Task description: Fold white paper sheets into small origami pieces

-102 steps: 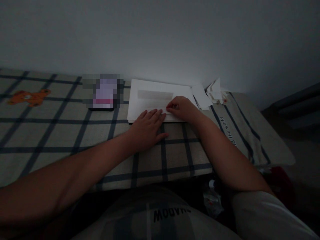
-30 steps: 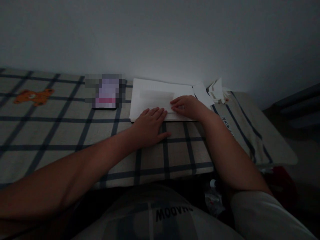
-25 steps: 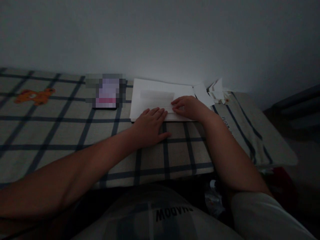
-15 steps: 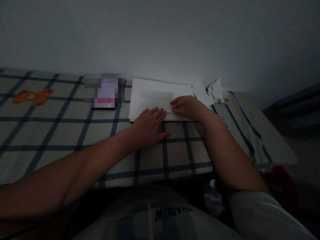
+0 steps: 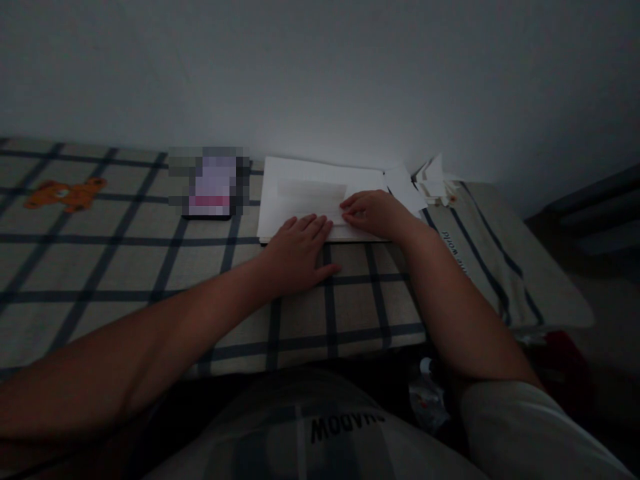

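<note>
A stack of white paper (image 5: 300,183) lies on the checked tablecloth (image 5: 125,267) by the wall. On top of it sits a folded sheet (image 5: 313,200), its near fold under my fingers. My left hand (image 5: 299,253) lies flat, palm down, its fingertips on the paper's near edge. My right hand (image 5: 373,212) rests on the right part of the sheet, fingertips pressing the fold. Neither hand grips anything. The room is dim.
A blurred phone-like object (image 5: 210,187) lies left of the paper. Loose folded paper pieces (image 5: 425,180) are piled at the back right. An orange bear print (image 5: 63,193) marks the cloth at far left. The table's near edge runs just before my lap.
My right hand's fingers have slid slightly right along the fold and flattened. The left hand has stayed put, and the view has shifted a little.
</note>
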